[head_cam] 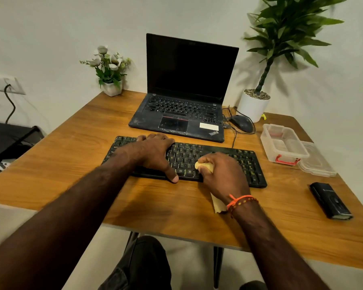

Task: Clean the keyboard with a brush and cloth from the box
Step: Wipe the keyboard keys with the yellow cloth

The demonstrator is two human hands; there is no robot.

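Sitting to the right of the keyboard point(247, 164), near the desk's far right side, the clear plastic box point(283, 143) stands open; a red latch shows on its near end, and something reddish shows faintly through its far wall, too blurred to name. Its clear lid point(318, 162) lies flat on the wooden desk point(92, 143), touching the box on the side away from the keyboard.

Over the keyboard's middle keys the right hand point(222, 174) is curled round a bunched yellow cloth point(203, 165). One wad of cloth pokes out between thumb and fingers, pressed against the keys near the front row; a loose tail hangs out behind the wrist, off the keyboard's front edge and over the desk. An orange thread bracelet point(240, 201) circles that wrist.

On the keyboard's left half the left hand point(153, 153) lies flat, fingers straight across the keys and thumb reaching over the front edge.

Behind the keyboard an open laptop point(187, 91) has a dark screen. A black mouse point(240, 123) lies behind the keyboard's right end. A black case point(330, 200) lies to the right of the keyboard, nearer the desk's front edge than the box.
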